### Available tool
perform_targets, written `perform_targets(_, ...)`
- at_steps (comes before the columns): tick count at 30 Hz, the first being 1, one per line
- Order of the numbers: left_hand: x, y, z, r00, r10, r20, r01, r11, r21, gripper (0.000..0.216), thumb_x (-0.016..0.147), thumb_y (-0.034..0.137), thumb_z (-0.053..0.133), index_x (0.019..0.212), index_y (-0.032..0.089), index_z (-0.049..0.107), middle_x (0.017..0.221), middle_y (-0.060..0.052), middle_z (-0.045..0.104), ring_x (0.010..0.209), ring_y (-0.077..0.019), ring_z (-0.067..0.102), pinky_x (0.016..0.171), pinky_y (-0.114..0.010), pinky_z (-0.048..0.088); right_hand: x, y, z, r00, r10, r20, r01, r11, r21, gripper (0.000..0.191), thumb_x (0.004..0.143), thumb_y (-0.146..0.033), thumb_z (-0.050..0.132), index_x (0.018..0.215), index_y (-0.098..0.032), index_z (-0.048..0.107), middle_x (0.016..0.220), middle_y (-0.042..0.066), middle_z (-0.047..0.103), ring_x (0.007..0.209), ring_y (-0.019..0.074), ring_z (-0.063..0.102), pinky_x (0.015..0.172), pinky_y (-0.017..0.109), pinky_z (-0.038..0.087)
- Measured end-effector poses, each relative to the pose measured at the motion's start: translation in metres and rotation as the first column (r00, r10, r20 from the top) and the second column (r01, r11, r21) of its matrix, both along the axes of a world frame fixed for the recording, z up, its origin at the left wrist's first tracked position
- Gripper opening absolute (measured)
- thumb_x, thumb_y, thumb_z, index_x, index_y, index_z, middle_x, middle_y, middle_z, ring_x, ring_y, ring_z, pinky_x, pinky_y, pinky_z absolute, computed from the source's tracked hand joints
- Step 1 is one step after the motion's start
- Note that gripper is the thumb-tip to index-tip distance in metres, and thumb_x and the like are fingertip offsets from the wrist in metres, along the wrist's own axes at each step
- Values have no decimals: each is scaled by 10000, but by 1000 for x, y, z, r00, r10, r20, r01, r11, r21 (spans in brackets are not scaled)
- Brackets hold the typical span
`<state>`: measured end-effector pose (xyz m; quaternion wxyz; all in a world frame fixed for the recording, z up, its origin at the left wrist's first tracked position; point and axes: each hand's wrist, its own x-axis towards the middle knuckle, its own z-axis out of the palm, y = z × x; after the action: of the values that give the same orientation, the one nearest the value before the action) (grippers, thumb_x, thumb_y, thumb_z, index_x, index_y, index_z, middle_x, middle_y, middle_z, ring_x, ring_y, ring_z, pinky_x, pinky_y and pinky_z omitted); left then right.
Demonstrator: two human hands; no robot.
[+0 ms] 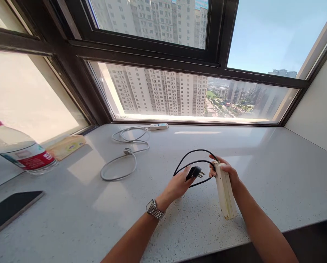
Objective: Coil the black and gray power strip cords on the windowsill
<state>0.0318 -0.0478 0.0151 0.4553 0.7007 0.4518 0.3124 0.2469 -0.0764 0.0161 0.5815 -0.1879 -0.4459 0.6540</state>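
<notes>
Windowsill: plug (195,172) in left hand (178,185)

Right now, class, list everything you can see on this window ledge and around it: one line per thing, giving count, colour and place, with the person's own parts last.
power strip: 1, cream, held upright in the right hand's grip
black cable: 1, looped above the ledge, running to the strip
black plug: 1, pinched in the left hand's grip
white power strip: 1, at the window's foot
grey-white cable: 1, coiled on the ledge
bottle: 1, clear, red cap and label, far left
yellow packet: 1, beside the bottle
dark flat slab: 1, lower left
ledge: 1, speckled pale grey
window frame: dark, towers beyond
wristwatch: 1, silver, left wrist
left hand: 1
right hand: 1
</notes>
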Motion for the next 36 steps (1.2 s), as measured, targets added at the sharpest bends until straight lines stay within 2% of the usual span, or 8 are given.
perform_targets(4, -10, 12, -1, 998, 55, -7, -55, 998, -8, 410, 734, 496, 634, 1014, 196, 641, 605, -23, 567, 487, -177, 499, 446, -240, 320, -1, 8, -10, 998, -8, 58, 13, 996, -84, 444, 699, -276, 626, 1128, -163, 620, 775, 16, 582, 591, 122, 530, 671, 342, 478)
perform_targets(7, -20, 22, -5, 996, 69, -61, -78, 983, -166, 520, 740, 607, 586, 990, 153, 630, 623, -64, 602, 566, -228, 585, 450, -259, 398, -5, 11, -15, 994, 1, 110, 13, 991, -132, 435, 712, -285, 621, 1132, -170, 605, 729, 0, 580, 552, 109, 516, 639, 328, 491)
perform_targets(11, -36, 33, -10, 958, -25, 286, 92, 970, -223, 622, 679, 693, 615, 1030, 180, 631, 1218, -173, 589, 1149, -323, 538, 738, -335, 526, -8, 9, -13, 983, -24, 181, 51, 988, -147, 496, 737, -323, 632, 1209, -189, 569, 691, -18, 577, 508, 100, 506, 582, 306, 486)
perform_targets(14, -42, 39, -10, 870, 26, 492, 116, 960, -256, 643, 663, 729, 608, 1019, 192, 604, 1338, -181, 517, 1309, -318, 401, 969, -417, 422, -10, 4, -8, 955, -32, 296, 81, 985, -155, 553, 741, -370, 650, 1257, -195, 555, 679, -25, 569, 500, 97, 517, 554, 283, 465)
perform_targets(22, -38, 45, -5, 766, 291, 573, -10, 897, -442, 602, 786, 636, 566, 1193, 203, 468, 1029, -174, 698, 1091, -288, 610, 923, -462, 432, -15, -5, 3, 702, -97, 705, 49, 995, 89, 503, 704, -352, 686, 1190, -224, 658, 849, -2, 636, 738, 143, 537, 689, 282, 435)
perform_targets(27, -45, 45, 3, 799, 287, 528, 37, 853, -520, 540, 862, 577, 487, 1128, 112, 552, 991, -201, 699, 1015, -290, 647, 842, -398, 497, -11, -7, 4, 692, -144, 708, 56, 988, 146, 508, 710, -353, 671, 1199, -214, 656, 884, 6, 643, 791, 162, 545, 750, 310, 433)
perform_targets(31, -48, 41, 3, 859, 200, 471, 20, 906, -422, 610, 820, 603, 534, 1172, 105, 546, 765, -134, 710, 801, -278, 688, 767, -394, 526, -5, -5, 1, 753, -180, 633, 127, 984, 129, 532, 733, -355, 650, 1241, -200, 625, 826, 28, 634, 733, 162, 554, 699, 319, 453)
perform_targets(36, -42, 40, 0, 887, 205, 413, -172, 978, -117, 585, 750, 652, 569, 997, 122, 563, 411, 43, 469, 394, -137, 484, 488, -262, 462, -1, -3, -2, 806, -197, 558, 176, 980, 92, 505, 741, -344, 637, 1225, -199, 635, 783, 21, 614, 663, 145, 548, 639, 304, 463)
